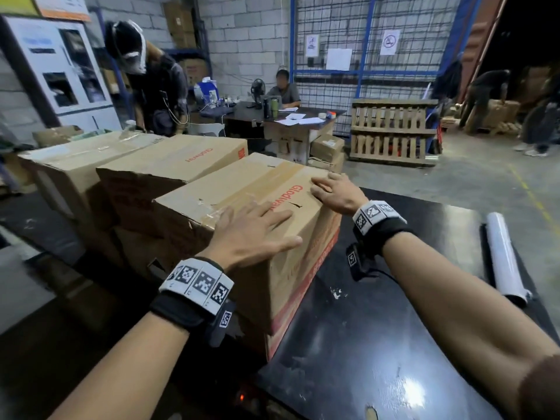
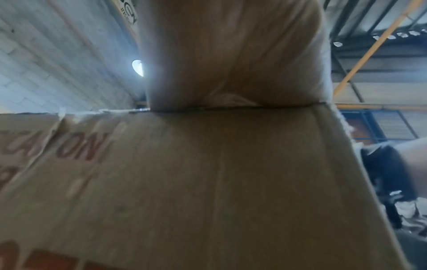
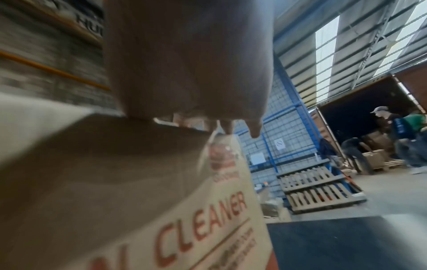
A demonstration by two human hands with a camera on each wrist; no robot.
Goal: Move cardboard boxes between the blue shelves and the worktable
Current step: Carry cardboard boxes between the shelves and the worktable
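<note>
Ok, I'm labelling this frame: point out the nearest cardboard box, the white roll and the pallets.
nearest cardboard box (image 1: 242, 189), head view, taped top face.
white roll (image 1: 503, 256), head view, middle of its length.
wooden pallets (image 1: 392, 131), head view, front slats.

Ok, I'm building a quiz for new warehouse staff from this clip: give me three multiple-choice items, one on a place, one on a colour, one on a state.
1. Where does the white roll of plastic film lie?
A. on the black worktable, to the person's right
B. on top of a box
C. on the floor

2. What colour is the lettering on the nearest brown cardboard box?
A. blue
B. red
C. green

3. How do the left hand and right hand meet that box?
A. both curled under its base
B. one lifting a flap
C. both flat on its top, fingers straight

Answers:
1 A, the roll rests on the dark tabletop, right of the box.
2 B, the print on the top and side is red.
3 C, the head view shows both palms down on the lid.
</note>
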